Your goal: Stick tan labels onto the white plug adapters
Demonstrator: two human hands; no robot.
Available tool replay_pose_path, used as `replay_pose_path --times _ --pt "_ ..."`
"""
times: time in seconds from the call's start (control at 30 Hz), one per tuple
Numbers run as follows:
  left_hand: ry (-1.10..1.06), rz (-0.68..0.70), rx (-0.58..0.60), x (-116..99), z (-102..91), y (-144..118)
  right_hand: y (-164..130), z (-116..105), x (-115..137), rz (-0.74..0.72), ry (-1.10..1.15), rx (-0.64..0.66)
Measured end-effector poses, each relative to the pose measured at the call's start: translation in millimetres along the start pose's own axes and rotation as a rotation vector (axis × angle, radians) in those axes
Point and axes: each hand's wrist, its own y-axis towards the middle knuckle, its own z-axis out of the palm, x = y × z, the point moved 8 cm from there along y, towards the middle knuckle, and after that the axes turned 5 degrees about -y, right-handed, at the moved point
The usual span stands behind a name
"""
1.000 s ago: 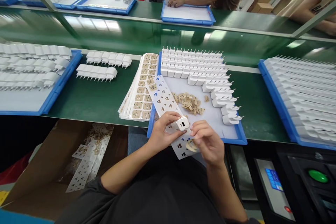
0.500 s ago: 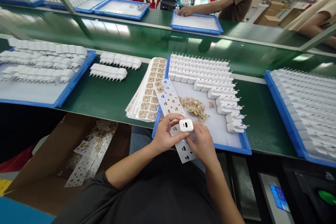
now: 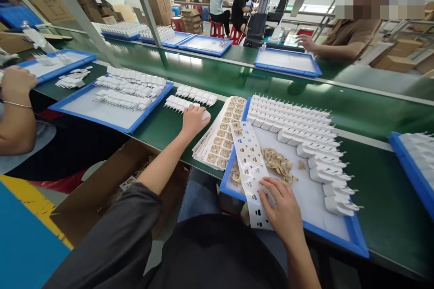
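Note:
My left hand (image 3: 194, 123) is closed around a white charger plug (image 3: 205, 116) at the near end of a short row of the same plugs (image 3: 179, 103) on the green bench. My fingers hide part of this plug. My right hand (image 3: 283, 207) has its fingers apart, the tips on or just over a white sticker sheet (image 3: 252, 167) with small dark cut-out marks. This sheet lies slanted across the left rim of a blue tray (image 3: 356, 235). Rows of upright plugs (image 3: 288, 119) fill the tray's far and right sides. Brown peeled sticker pieces (image 3: 280, 165) lie in its middle.
A stack of sticker sheets (image 3: 220, 137) lies left of the tray. Another blue tray (image 3: 132, 126) with plugs stands farther left, beside a co-worker's arm (image 3: 16, 95). A cardboard box (image 3: 88, 194) sits below the bench edge. A co-worker (image 3: 352, 38) sits across the belt.
My left hand has moved from the tray to the plug row on the left. The plug has left my right hand, which now rests at the sheet. The view has swung left.

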Motion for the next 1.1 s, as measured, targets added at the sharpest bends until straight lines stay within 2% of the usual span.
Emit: replay_pose_path --times 0.07,0.17,0.3,0.4,0.5,0.63,0.73,0.83,1.0,1.1 --pt "0.071 -0.008 0.017 10.7 11.5 19.2 -0.9 -2.3 -1.5 0.025 -0.035 -0.034" --pt "0.107 -0.015 0.014 17.1 19.2 30.4 -3.6 -2.8 -5.0 0.082 -0.081 -0.049" --pt "0.136 -0.035 -0.001 21.4 17.6 32.6 -5.8 -1.8 -8.2 0.128 -0.073 -0.048" --pt "0.133 -0.047 -0.028 15.9 10.4 26.5 -5.6 -4.3 -11.4 0.158 0.003 -0.064" --pt "-0.024 0.023 0.014 -10.3 8.7 5.2 -5.2 -10.0 -13.4 0.185 0.09 -0.095" --pt "-0.268 0.214 0.241 -67.3 22.2 -43.8 -4.7 -20.3 -10.5 0.177 0.184 -0.143" --pt "-0.37 0.296 0.334 -98.1 30.0 -70.6 -5.2 -26.0 -9.1 0.179 0.241 -0.16" --pt "-0.406 0.219 0.346 -106.0 37.0 -72.8 -7.6 -31.4 -9.3 0.18 0.294 -0.179" --pt "-0.562 -0.007 0.469 -101.4 54.2 -56.8 -12.0 -39.1 -12.5 0.175 0.387 -0.196" --pt "-0.665 -0.084 0.469 -96.2 60.2 -46.8 -12.7 -40.0 -15.8 0.185 0.435 -0.178"
